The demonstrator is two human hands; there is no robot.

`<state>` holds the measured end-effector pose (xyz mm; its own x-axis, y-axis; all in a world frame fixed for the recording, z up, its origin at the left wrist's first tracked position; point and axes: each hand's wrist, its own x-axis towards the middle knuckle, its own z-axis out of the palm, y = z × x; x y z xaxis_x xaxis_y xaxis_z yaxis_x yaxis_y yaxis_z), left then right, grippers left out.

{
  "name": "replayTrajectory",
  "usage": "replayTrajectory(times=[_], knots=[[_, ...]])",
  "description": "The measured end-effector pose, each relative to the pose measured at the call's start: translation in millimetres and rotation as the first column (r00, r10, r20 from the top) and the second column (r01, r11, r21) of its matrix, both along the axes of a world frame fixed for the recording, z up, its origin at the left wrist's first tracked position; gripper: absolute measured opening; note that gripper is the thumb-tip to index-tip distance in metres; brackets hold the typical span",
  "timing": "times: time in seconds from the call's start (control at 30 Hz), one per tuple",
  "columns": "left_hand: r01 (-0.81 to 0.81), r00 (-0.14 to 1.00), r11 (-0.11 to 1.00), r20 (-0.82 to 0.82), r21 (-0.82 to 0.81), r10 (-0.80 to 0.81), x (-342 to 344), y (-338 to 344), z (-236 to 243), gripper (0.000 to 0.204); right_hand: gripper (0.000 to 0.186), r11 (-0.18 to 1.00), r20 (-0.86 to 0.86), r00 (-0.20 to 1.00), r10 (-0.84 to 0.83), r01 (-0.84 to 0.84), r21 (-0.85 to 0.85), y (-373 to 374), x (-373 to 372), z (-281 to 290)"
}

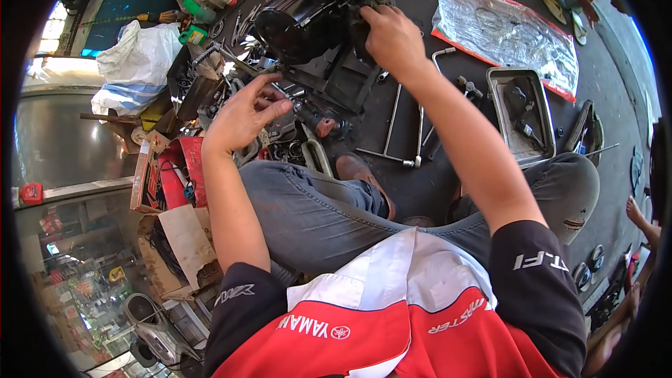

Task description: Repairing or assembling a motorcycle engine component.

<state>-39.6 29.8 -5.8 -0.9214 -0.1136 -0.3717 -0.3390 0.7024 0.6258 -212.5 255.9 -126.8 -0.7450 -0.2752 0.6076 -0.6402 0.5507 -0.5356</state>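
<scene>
My right hand [392, 42] reaches up to the black engine [294, 24] at the top centre, its fingers curled on a dark part of the engine's right side; the fingertips are partly hidden. My left hand [245, 110] hovers below and left of the engine with half-curled fingers apart, beside chrome socket tools and a dark cylindrical part with a rusty end [325, 126]. A black metal stand [329, 80] sits under the engine. Long chrome T-handle wrenches [388, 157] lie on the floor below my right hand.
Right: a clear red-edged bag [504, 35], a metal tray [540, 91] with parts, sandals [549, 1], other people's limbs [640, 217]. Left: a white sack [133, 66], bottles [196, 7], scattered tools, cardboard boxes [178, 245], a glass display case [77, 273]. My crossed legs [315, 203] are below.
</scene>
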Motion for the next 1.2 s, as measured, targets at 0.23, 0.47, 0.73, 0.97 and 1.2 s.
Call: replayTrajectory(times=[0.23, 0.47, 0.73, 0.97, 1.2], knots=[[0.039, 0.998, 0.999, -0.056, 0.005, -0.038, -9, 20, -1, 0.065, 0.033, 0.974, 0.324, 0.938, 0.121, -0.049, -0.222, 17, 20, -7], [0.099, 0.982, 0.989, -0.148, -0.114, -0.116, -5, 26, -7, 0.072, 0.056, 0.978, -0.003, 0.996, 0.084, -0.083, -0.193, -28, 40, 28], [0.085, 0.975, 0.996, -0.201, -0.036, -0.090, -6, 19, 4, 0.067, 0.040, 0.909, 0.192, 0.979, 0.068, 0.019, -0.416, -53, 61, 33], [0.041, 0.973, 0.999, -0.229, 0.022, -0.035, -6, 15, 8, 0.069, 0.027, 0.765, 0.586, 0.737, 0.337, 0.148, -0.626, -47, 40, 43], [0.034, 0.943, 0.968, -0.313, -0.249, -0.114, -2, 18, 13, 0.061, 0.035, 0.863, 0.292, 0.951, 0.105, 0.059, -0.501, -56, 53, 55]])
